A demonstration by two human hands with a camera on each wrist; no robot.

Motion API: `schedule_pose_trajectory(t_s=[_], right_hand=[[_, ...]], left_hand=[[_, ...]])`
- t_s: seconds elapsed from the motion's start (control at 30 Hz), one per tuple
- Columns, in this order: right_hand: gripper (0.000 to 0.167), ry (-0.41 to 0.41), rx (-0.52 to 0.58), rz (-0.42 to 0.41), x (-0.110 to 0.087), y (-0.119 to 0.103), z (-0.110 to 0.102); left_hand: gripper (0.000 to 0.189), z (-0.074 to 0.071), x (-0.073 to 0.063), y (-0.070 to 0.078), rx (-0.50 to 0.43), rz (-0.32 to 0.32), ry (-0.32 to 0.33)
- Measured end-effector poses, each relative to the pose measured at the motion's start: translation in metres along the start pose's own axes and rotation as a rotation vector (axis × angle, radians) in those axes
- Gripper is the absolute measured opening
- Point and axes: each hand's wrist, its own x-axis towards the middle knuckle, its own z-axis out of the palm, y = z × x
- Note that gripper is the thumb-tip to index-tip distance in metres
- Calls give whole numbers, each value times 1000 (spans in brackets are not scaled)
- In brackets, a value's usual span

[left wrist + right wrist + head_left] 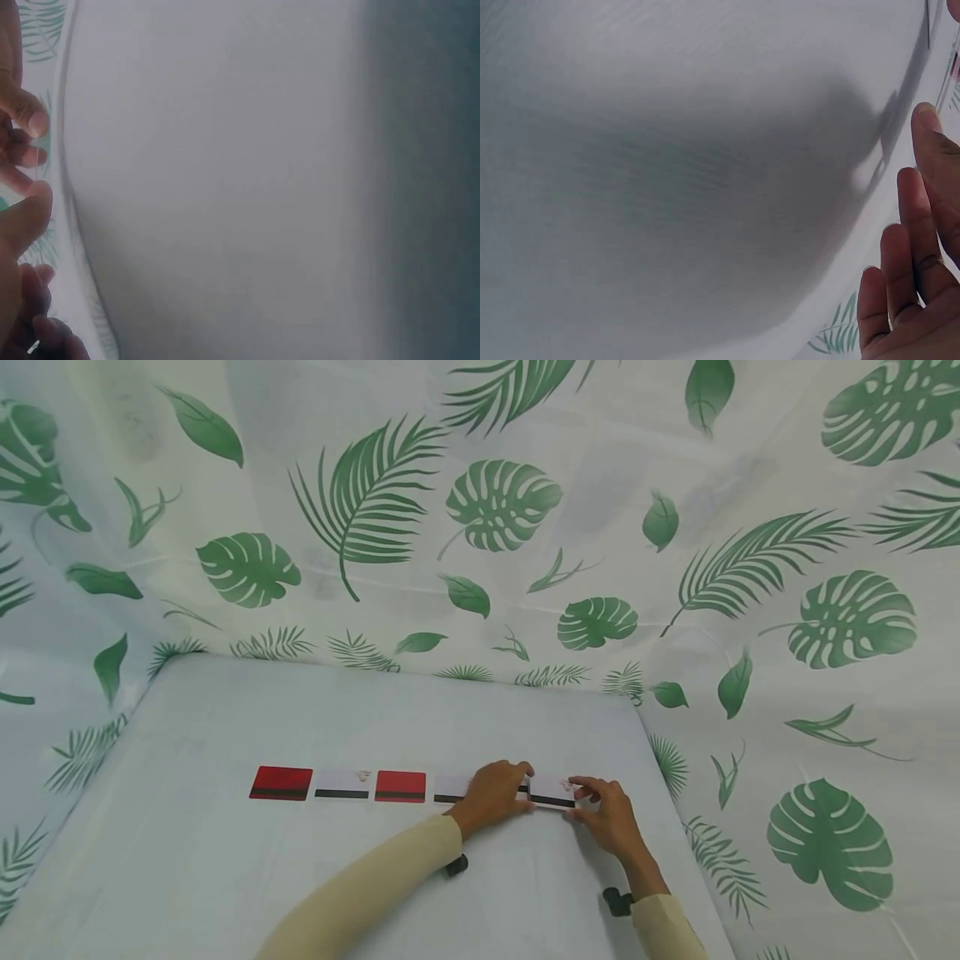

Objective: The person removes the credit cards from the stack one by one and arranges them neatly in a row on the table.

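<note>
A white card with a black stripe sits between my two hands at the right end of a row of cards. My right hand pinches its right end, index finger at the upper edge and thumb at the lower. My left hand has its thumb and index fingertip at the card's left end, and its palm hides part of the row. In the left wrist view, a thin card edge shows between the left thumb and the fingers of the right hand. The right wrist view shows the right thumb and fingers.
Leftward in the row lie a red card, a white card, another red card and a partly hidden white card. All rest on a white table. Leaf-print cloth stands behind and at both sides.
</note>
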Motion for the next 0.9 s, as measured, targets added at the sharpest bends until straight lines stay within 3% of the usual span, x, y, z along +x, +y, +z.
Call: schedule_pose_trajectory(t_s=[0.3,0.63,0.9], right_hand=[[57,-11,8,41,-2,6,2],[57,-24,36,63,-2,9,3],[56,-13,33,106,-5,7,6]], left_hand=[[56,17,4,0,73,9,21],[53,17,1,5,108,-24,1],[52,16,-1,8,148,-13,-34]])
